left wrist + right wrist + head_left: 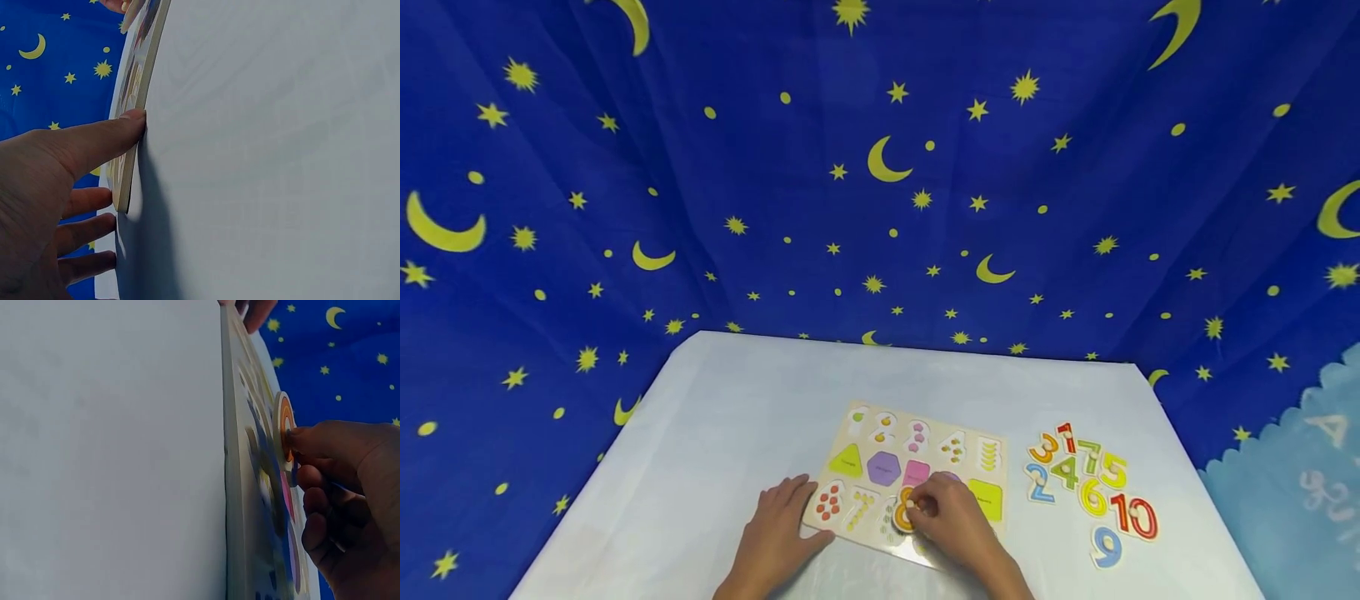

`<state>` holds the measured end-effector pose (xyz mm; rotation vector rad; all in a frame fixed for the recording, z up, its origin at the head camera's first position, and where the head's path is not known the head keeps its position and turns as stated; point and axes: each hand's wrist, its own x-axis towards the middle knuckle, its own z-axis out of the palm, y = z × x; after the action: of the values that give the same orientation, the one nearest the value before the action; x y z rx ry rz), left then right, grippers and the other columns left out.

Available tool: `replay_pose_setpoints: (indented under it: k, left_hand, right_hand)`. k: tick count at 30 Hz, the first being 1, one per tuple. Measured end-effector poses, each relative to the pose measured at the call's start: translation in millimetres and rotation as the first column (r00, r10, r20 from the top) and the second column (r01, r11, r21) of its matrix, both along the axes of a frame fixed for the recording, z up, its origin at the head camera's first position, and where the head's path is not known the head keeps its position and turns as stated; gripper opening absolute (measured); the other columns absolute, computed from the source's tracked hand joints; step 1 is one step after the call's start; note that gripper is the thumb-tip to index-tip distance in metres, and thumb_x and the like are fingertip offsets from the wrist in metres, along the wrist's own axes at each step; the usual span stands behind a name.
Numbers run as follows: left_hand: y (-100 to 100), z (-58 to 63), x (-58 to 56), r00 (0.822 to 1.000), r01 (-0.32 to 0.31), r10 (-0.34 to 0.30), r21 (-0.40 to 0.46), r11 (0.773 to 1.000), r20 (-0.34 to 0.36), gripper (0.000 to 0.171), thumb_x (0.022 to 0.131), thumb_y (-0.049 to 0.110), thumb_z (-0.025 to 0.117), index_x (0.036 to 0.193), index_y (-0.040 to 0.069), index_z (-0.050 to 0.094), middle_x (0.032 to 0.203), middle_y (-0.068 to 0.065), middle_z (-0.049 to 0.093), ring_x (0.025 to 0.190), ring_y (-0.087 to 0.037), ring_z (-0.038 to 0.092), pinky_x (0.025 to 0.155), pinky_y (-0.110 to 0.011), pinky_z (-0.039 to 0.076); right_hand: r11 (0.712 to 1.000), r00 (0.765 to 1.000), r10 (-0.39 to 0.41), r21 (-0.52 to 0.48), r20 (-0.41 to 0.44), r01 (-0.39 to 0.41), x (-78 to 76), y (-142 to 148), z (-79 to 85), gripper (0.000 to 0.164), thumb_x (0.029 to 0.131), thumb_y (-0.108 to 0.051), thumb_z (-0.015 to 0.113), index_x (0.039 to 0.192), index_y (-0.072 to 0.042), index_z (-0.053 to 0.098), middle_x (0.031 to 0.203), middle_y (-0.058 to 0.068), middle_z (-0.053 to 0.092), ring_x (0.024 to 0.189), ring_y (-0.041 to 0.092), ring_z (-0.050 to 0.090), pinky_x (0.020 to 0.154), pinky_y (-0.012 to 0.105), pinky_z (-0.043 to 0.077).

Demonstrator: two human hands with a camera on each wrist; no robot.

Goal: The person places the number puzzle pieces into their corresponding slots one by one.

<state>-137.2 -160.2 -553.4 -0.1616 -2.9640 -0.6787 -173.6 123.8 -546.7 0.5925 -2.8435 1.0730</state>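
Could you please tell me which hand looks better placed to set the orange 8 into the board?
Most likely the right: the right hand pinches the orange 8 over the board, while the left hand touches the board's near left corner.

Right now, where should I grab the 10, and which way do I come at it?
Pinch the 10 by its knob, probably from straight above: it lies flat on the table, the 6 sits close beside it, and the knob looks raised.
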Motion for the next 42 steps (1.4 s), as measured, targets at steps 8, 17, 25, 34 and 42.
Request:
replay_pose_setpoints:
  k: [8, 17, 25, 34, 42]
  left_hand:
    - [0.0, -1.7, 0.2, 1.0, 0.003, -0.003, 0.012, 1.0, 0.001, 0.072, 0.07, 0.051, 0.079, 0.128, 0.013, 0.058, 0.137, -0.008, 0.05, 0.129, -0.035, 0.04, 0.089, -0.064, 0.044]
    - [-4.6, 0.7, 2.3, 0.999, -0.014, 0.014, -0.001, 1.0, 0.044, 0.074, 0.071, 0.052, 0.078, 0.13, 0.013, 0.057, 0.139, -0.006, 0.049, 0.131, -0.034, 0.038, 0.087, -0.066, 0.044]
    - [-1.1, -1.2, -0.2, 0.998, -0.011, 0.01, 0.006, 1.0, 0.06, 0.074, 0.071, 0.053, 0.078, 0.13, 0.014, 0.057, 0.139, -0.006, 0.048, 0.132, -0.034, 0.038, 0.088, -0.066, 0.043]
    - [-5.1, -1.1, -0.5, 0.999, -0.011, 0.011, -0.003, 1.0, 0.034, 0.073, 0.071, 0.051, 0.079, 0.13, 0.013, 0.058, 0.139, -0.007, 0.049, 0.132, -0.033, 0.037, 0.095, -0.065, 0.04]
    - [1.3, -3.9, -1.8, 1.0, 0.002, -0.002, 0.017, 1.0, 0.021, 0.073, 0.07, 0.05, 0.079, 0.129, 0.012, 0.058, 0.138, -0.007, 0.049, 0.131, -0.033, 0.038, 0.097, -0.063, 0.039]
  right_hand:
    - [1.0, 0.998, 0.026, 0.012, -0.063, -0.025, 3.7, -11.0, -3.0, 0.009, 0.075, -0.021, 0.078, 0.081, -0.019, 0.072, 0.074, -0.015, 0.053, 0.066, 0.001, 0.046, 0.059, 0.019, 0.043]
    - [0.998, 0.993, 0.058, 0.026, -0.1, -0.055, 6.1, -22.6, -4.9, 0.008, 0.075, -0.023, 0.078, 0.08, -0.02, 0.071, 0.072, -0.015, 0.05, 0.064, 0.001, 0.044, 0.059, 0.019, 0.041]
    - [0.998, 0.996, 0.061, 0.029, -0.067, -0.059, 5.7, -23.1, -4.8, 0.009, 0.075, -0.023, 0.078, 0.08, -0.02, 0.071, 0.073, -0.015, 0.051, 0.063, 0.001, 0.046, 0.059, 0.02, 0.043]
    - [0.991, 0.992, 0.082, 0.111, -0.094, -0.072, 4.1, -28.8, 1.4, 0.008, 0.074, -0.022, 0.076, 0.079, -0.018, 0.071, 0.07, -0.015, 0.046, 0.062, 0.002, 0.042, 0.058, 0.02, 0.041]
    - [0.987, 0.995, 0.081, 0.144, -0.062, -0.071, 4.4, -22.5, 5.0, 0.011, 0.073, -0.024, 0.076, 0.081, -0.017, 0.072, 0.071, -0.015, 0.047, 0.062, 0.002, 0.043, 0.058, 0.021, 0.041]
